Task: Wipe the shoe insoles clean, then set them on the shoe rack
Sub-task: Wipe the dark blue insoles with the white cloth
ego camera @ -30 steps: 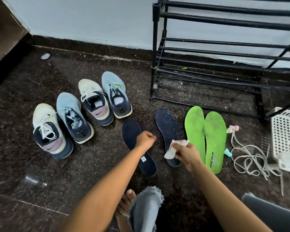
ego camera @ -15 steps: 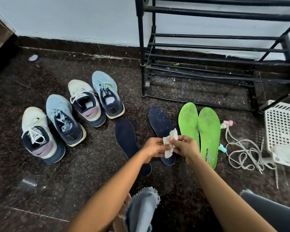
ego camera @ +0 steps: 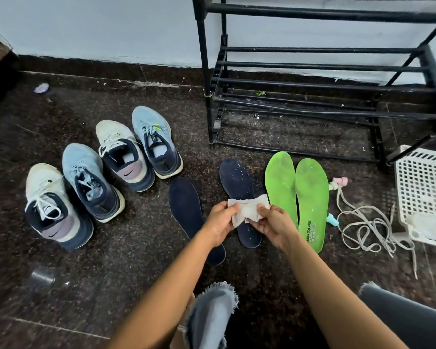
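Left hand [ego camera: 220, 220], right hand [ego camera: 275, 226] pinch wipe [ego camera: 248, 210] over navy insole [ego camera: 237, 182] beside green insoles [ego camera: 310, 195].

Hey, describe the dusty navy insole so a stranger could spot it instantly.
Find the black shoe rack; four insoles lie on the floor before it. Take the navy insole next to the green pair. Unlike the other navy insole, it carries white specks.

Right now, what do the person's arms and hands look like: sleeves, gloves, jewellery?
Both forearms are bare up to the frame edge: no sleeves. The left hand and right hand wear no gloves, and no ring, watch or bracelet shows. Lower down, a frayed light-blue denim hem covers one leg.
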`<control>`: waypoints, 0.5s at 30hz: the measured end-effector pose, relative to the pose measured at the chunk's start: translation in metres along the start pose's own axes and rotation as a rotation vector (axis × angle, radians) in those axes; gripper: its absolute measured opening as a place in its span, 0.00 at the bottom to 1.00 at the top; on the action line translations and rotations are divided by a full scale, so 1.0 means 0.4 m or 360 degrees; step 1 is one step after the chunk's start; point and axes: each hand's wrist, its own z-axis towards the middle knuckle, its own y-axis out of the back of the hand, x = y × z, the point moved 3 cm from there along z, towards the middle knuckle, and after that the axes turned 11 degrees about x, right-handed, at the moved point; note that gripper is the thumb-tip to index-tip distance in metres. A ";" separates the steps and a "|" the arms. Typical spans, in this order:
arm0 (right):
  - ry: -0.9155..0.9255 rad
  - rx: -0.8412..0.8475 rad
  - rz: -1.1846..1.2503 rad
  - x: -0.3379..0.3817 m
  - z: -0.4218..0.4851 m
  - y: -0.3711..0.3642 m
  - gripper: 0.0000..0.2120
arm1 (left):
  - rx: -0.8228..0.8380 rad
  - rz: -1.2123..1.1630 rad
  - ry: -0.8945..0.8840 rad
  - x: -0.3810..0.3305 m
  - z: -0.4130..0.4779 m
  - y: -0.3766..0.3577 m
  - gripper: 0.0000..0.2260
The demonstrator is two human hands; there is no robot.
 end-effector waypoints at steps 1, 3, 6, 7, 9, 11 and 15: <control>0.0018 -0.0021 -0.0078 -0.004 0.002 0.001 0.04 | -0.0026 0.0052 -0.0002 -0.001 0.001 -0.002 0.10; 0.0075 -0.0070 -0.0325 -0.006 0.002 0.002 0.07 | -0.0056 0.0185 -0.0025 -0.005 0.000 -0.001 0.07; 0.0139 -0.0120 -0.0504 -0.002 -0.002 0.013 0.08 | -0.0120 0.0341 -0.0059 -0.008 -0.002 0.012 0.07; 0.0144 -0.0130 -0.0502 0.000 -0.002 0.018 0.08 | -0.0194 0.0405 -0.0069 -0.007 0.000 0.020 0.06; 0.0164 -0.0167 -0.0513 0.005 -0.003 0.029 0.08 | -0.0369 0.0517 -0.0083 -0.001 0.003 0.033 0.07; 0.0218 -0.0250 -0.0619 0.007 -0.004 0.036 0.08 | -0.0424 0.0496 -0.0054 0.006 0.003 0.032 0.07; 0.0377 -0.0228 -0.0881 0.005 -0.009 0.020 0.14 | -0.0037 0.0326 0.0091 0.007 -0.007 0.012 0.12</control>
